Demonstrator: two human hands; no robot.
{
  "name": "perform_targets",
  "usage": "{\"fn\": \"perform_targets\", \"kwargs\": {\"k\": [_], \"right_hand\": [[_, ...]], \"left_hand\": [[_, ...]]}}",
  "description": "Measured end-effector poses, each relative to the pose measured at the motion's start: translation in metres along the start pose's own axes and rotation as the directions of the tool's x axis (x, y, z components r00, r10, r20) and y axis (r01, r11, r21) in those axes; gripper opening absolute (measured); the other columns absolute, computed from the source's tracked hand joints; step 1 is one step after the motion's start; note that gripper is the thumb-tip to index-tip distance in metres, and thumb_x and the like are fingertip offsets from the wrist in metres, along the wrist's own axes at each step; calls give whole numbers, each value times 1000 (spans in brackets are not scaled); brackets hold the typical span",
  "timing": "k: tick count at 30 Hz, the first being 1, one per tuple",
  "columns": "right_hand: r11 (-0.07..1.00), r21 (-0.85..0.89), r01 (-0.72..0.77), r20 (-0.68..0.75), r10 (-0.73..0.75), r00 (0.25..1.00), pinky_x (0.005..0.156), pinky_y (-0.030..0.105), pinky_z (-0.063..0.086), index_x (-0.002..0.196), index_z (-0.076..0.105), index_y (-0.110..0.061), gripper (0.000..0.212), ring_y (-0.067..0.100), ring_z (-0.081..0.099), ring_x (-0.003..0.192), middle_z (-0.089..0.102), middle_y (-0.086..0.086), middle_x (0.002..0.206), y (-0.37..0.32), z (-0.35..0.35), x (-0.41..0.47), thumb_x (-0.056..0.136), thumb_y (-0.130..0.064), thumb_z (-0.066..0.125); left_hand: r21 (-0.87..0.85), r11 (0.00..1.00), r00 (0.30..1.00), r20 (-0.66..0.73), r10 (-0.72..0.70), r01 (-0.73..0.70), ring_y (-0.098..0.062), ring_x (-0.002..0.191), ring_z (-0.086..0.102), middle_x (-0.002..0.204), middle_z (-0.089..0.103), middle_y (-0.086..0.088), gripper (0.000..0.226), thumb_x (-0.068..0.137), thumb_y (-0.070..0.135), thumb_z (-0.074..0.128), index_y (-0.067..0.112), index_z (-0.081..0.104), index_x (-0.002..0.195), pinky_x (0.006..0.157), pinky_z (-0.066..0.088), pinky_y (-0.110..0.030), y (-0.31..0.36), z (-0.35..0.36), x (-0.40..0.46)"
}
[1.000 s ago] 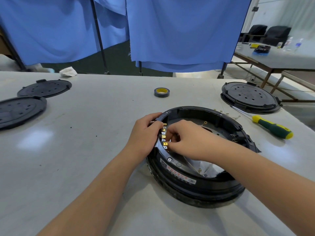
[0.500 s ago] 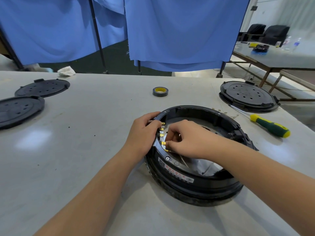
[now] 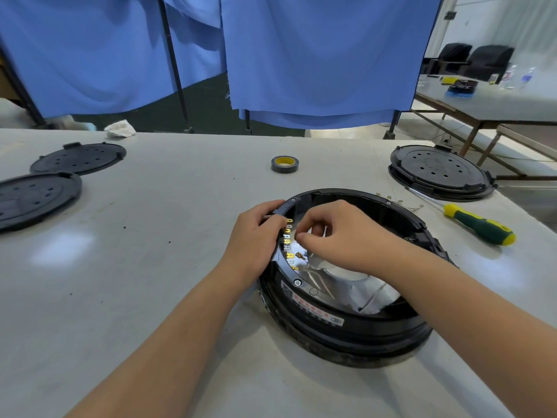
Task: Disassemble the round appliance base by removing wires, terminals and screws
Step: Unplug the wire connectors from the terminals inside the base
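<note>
The base (image 3: 346, 312) is sitting on the near right part of the table (image 3: 150, 267), open side up, and the step in hand looks to be pulling the brass terminals (image 3: 287, 236) off the strip on its left inner wall. The left hand (image 3: 256, 236) is curling over the left rim, fingers wrapped on the edge beside the terminals, bracing the base. The right hand (image 3: 337, 236) is reaching inside with fingers curled and thumb and forefinger closing to a narrow pinch just beside the row; whether it is actually gripping a terminal, I cannot tell, as the fingertips are hiding the contact. One loose terminal (image 3: 299, 255) seems to be lying just below the row on the foil. To do this well, I judge each tab wants pinching low, at its root, and drawing straight out along its own line, not bending sideways, while the left hand is pressing the rim down so the base is not lifting or turning. Small parts are likely to drop into the base, so freed ones are best carried out to the pile (image 3: 398, 203) by the far rim. The screwdriver (image 3: 479, 224) is lying to the right, near the stacked covers (image 3: 440, 170), ready for the screws
</note>
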State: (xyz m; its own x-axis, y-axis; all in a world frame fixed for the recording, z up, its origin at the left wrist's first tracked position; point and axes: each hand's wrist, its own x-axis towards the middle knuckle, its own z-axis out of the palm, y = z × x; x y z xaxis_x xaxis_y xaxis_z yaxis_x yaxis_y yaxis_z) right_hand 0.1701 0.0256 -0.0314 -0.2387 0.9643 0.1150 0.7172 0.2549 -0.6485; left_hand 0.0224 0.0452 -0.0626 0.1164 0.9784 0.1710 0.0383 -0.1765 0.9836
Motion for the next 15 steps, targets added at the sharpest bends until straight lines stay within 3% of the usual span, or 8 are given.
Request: {"fn": "perform_targets", "kwargs": {"k": [4,9,15], "right_hand": [[1000,27,-13,130,10,992,55,28,37,64,65,-23,12,6,39,46,46,-10,45,-3,1,-4,74,-19,59],[996,-73,42,246,-23,969,48,21,34,63,63,-26,12,4,37,42,44,-11,42,-6,0,-10,75,-24,61],[985,-154,80,258,-38,966,50,18,36,58,55,-26,23,1,45,44,50,-13,45,-8,1,-11,80,-24,62]], "left_hand": [[-1,1000,1000,0,9,-9,-8,67,63,71,72,10,46,86,-2,47,37,71,81,58,50,-19,1,0,-1],[2,1000,1000,-13,1,-1,-8,66,62,71,72,11,49,86,-1,49,39,72,73,59,50,-20,0,0,0],[16,1000,1000,-15,13,-13,1,63,63,68,71,17,46,86,-2,48,38,69,81,59,50,-15,-1,0,0]]}}
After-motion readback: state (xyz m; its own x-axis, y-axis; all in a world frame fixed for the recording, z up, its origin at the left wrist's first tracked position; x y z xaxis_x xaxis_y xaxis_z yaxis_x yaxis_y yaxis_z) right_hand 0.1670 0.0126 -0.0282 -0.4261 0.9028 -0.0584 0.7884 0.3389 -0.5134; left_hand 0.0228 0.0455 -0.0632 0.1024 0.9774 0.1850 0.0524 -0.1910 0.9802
